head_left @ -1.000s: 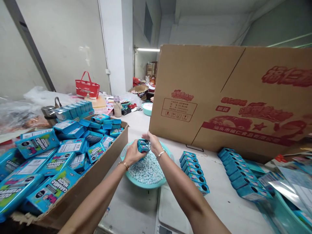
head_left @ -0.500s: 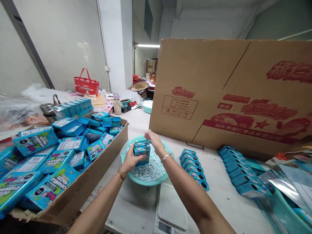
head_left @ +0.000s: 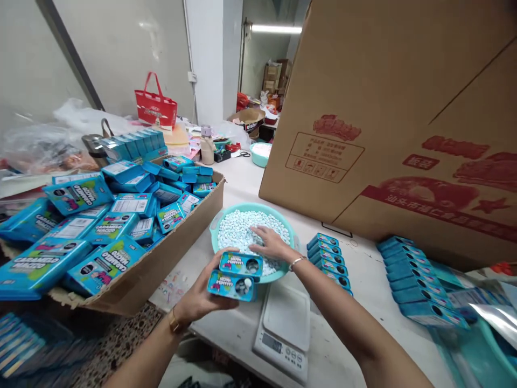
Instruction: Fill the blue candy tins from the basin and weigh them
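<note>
My left hand is wrapped round two small blue boxes at the near left rim of a turquoise basin. Each box has a round opening on the face turned up; pale candies show in the nearer one. The basin holds many small pale candies. Over them, my right hand has its fingers spread and touches or hovers just above the candies; nothing can be seen in it.
At the left, a cardboard carton is heaped with blue boxes. A white scale sits in front of the basin. Rows of blue boxes stand to the right, before a large cardboard box.
My left hand has brought the boxes down and nearer to me, tilting their openings into view. My right hand has moved from beside the boxes to over the candies. The view has shifted.
</note>
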{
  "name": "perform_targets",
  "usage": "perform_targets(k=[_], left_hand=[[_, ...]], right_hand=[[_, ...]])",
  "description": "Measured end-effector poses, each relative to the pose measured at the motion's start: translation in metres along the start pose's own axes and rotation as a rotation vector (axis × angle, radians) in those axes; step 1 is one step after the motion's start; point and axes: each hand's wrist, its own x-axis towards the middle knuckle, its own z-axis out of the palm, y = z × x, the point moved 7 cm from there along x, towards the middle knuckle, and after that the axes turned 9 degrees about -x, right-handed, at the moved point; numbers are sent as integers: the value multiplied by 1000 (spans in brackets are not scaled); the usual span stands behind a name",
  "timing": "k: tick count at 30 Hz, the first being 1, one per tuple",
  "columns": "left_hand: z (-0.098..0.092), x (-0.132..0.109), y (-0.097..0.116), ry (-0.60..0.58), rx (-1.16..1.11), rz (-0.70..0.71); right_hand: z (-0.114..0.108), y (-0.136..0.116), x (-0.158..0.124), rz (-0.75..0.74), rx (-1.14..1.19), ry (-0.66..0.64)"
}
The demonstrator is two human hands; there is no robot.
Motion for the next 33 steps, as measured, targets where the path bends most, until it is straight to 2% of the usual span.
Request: perform_targets(k=[2, 4, 8, 11, 15, 19, 23, 29, 33], left_hand=[[25, -12, -14, -90, -45, -67], [52, -17, -32, -154, -95, -140], [95, -6, -72, -202, -163, -202], [113, 13, -94, -189, -146, -162], [130, 32, -115, -277, -65, -130], [132, 41, -121, -340, 19, -118], [118, 35, -119, -336, 78, -135], [92, 10, -112, -286, 68, -163], [94, 9, -109, -280, 25, -170]], right_hand=[[12, -9, -3, -28, -102, -25], [16, -14, -1, -22, -105, -33], [7, 8, 8, 172, 308, 19], [-10, 31, 11, 299, 573, 127], [-29, 58, 7, 452, 895, 212], [-38, 76, -3, 572, 1236, 246], [-31, 82, -10, 689, 1457, 273], [-7, 79, -3, 790, 1616, 246], [3, 78, 7, 825, 1653, 231]])
